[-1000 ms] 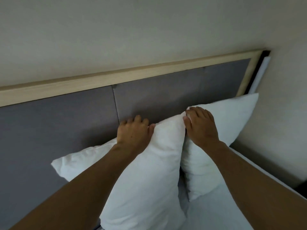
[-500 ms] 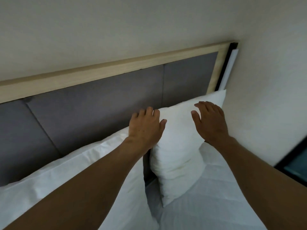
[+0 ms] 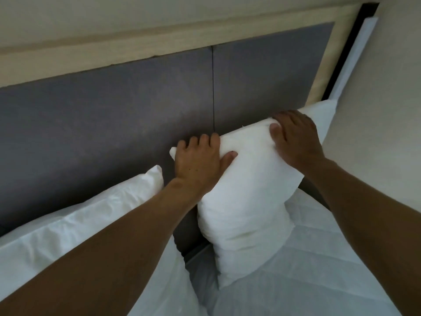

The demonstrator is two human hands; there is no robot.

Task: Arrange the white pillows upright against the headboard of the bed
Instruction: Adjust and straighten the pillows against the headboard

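Note:
Two white pillows stand against the grey padded headboard [image 3: 114, 115]. The right pillow [image 3: 248, 197] stands upright near the bed's right corner. My left hand [image 3: 200, 163] grips its top left corner, fingers over the back and thumb on the front. My right hand [image 3: 293, 140] clasps its top right edge. The left pillow [image 3: 75, 226] leans on the headboard under my left forearm, its corner poking up beside my wrist.
A pale wooden frame [image 3: 141, 44] borders the headboard, with a wall above it. A side wall [image 3: 387, 110] closes in on the right, next to a dark gap and white strip [image 3: 350, 58]. The white quilted bedcover [image 3: 319, 270] lies below.
Both hands left the left pillow's top, moved to the right pillow, and now grip its upper edge. The view has swung right and closer to the headboard.

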